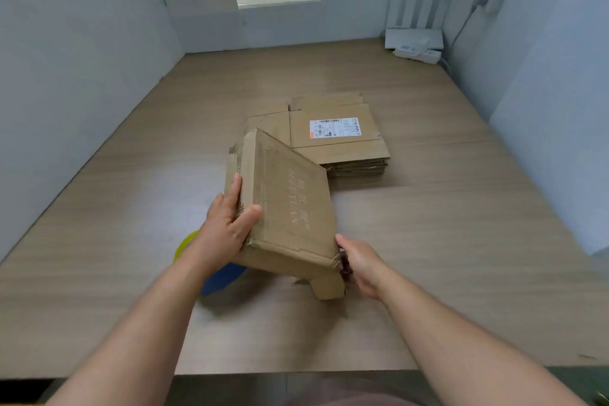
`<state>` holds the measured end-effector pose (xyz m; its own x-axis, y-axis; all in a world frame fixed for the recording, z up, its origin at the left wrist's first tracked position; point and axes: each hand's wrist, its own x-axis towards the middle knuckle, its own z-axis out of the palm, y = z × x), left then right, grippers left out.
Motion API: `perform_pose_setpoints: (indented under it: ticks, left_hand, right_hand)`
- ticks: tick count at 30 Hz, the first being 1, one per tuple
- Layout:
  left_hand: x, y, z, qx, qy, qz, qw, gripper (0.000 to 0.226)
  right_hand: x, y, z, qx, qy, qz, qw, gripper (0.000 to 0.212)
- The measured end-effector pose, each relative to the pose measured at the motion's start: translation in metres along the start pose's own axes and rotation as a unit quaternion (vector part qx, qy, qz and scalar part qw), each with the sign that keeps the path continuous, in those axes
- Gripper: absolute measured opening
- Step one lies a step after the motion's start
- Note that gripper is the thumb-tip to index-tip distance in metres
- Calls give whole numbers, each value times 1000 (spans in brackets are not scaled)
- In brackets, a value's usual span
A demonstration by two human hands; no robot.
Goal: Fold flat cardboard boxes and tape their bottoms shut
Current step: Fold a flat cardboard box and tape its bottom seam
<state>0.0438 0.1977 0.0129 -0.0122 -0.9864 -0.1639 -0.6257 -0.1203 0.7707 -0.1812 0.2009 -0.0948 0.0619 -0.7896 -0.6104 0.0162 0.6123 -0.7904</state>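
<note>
A brown cardboard box [290, 204] with faded print is held tilted above the wooden table, near its middle. My left hand [227, 227] grips the box's left edge, thumb on the top face and fingers along the side. My right hand [359, 264] holds the lower right corner, fingers curled behind a flap that hangs down there. A stack of flat cardboard boxes [336, 135] lies just beyond, its top one bearing a white shipping label. A tape roll [211, 270], blue with a yellow part, lies partly hidden under my left wrist and the box.
The wooden table [461, 224] is enclosed by pale partition walls on the left, back and right. A white router with antennas [415, 36] and a power strip sit in the far right corner. The table's near edge runs across the bottom of the view.
</note>
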Motion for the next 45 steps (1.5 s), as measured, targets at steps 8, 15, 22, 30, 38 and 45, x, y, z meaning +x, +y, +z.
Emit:
perform_pose_setpoints:
  ticks: [8, 15, 22, 30, 38, 45]
  left_hand:
    - [1, 24, 13, 42, -4, -24, 999, 80]
    - [4, 79, 61, 296, -76, 10, 952, 92]
    - [9, 91, 88, 352, -61, 51, 933, 93]
    - [24, 74, 56, 39, -123, 117, 985, 77]
    - [28, 59, 46, -32, -155, 124, 980, 74]
    - [21, -14, 36, 64, 150, -39, 986, 49]
  right_hand:
    - [9, -5, -23, -85, 163, -46, 982, 22]
    - [7, 9, -43, -261, 214, -8, 941, 23]
    - [-40, -43, -52, -342, 245, -265, 867, 29]
    - [-83, -76, -51, -403, 84, -451, 792, 48]
    - [-76, -68, -35, -523, 60, -451, 720, 52]
    - [-76, -59, -29, -497, 102, -476, 718, 45]
